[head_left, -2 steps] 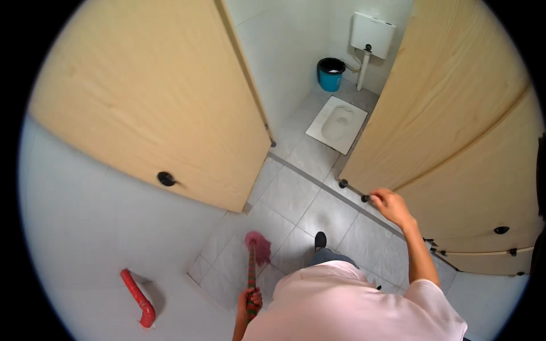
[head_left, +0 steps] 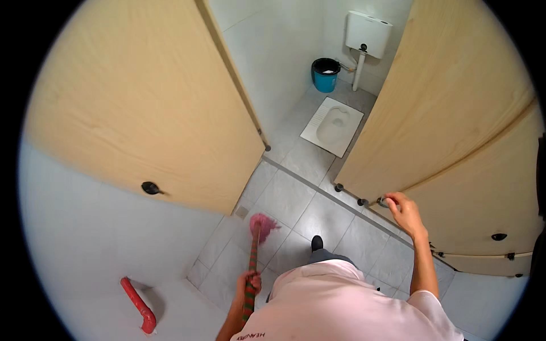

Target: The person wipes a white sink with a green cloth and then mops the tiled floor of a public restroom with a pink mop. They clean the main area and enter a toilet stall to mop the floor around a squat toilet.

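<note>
My left hand [head_left: 248, 282] is closed round the shaft of a mop [head_left: 253, 262], which has red and green stripes. Its pink stringy head [head_left: 263, 227] rests low over the floor tiles, to the left of my dark shoe [head_left: 317, 243]. On the other side, my right hand [head_left: 405, 213] is held out in front of the lower edge of the wooden stall panels. Its fingers are bent loosely, with a gap between fingertips and thumb and nothing evident in them. A small metal fitting [head_left: 380, 201] shows beside the fingertips; whether they touch it I cannot tell.
A wooden door [head_left: 142, 102] with a black knob stands at the left. Past a raised sill [head_left: 301, 181] lie a squat toilet [head_left: 333, 126], a blue bin [head_left: 325, 83] with a black liner and a white cistern [head_left: 368, 34]. A red pipe [head_left: 138, 305] juts from the left wall.
The mop head has moved slightly up and to the right in the view. My right hand has shifted right, a little away from the panel's black foot. The whole view has tilted slightly.
</note>
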A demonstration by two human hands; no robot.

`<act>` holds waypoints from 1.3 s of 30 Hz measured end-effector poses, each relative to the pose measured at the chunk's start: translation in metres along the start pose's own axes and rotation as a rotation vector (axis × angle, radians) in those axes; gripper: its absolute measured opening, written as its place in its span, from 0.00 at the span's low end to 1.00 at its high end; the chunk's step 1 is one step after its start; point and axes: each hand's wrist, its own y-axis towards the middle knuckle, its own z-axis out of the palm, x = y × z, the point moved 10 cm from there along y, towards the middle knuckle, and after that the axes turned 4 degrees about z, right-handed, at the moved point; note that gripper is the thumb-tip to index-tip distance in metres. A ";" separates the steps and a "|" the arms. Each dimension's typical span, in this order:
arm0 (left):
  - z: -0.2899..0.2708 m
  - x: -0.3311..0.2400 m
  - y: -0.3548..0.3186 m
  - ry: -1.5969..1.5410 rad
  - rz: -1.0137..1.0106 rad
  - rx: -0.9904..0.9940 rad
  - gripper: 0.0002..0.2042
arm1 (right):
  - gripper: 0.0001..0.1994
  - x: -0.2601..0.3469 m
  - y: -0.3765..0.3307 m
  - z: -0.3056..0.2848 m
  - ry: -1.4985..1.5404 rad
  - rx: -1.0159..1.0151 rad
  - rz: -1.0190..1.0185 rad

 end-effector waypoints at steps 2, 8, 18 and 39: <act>0.058 -0.022 0.044 -0.011 -0.056 0.002 0.12 | 0.09 0.010 0.018 -0.032 0.054 -0.087 0.033; 0.215 -0.057 0.097 0.486 -0.006 -0.198 0.16 | 0.09 0.075 0.102 -0.111 0.083 -0.451 -0.138; 0.330 -0.207 0.272 0.746 -0.335 -0.166 0.11 | 0.27 0.165 0.234 -0.135 -0.556 -1.262 -0.302; 0.680 -0.117 0.859 1.150 -0.548 0.174 0.12 | 0.18 0.073 0.378 -0.063 -0.838 -1.591 0.091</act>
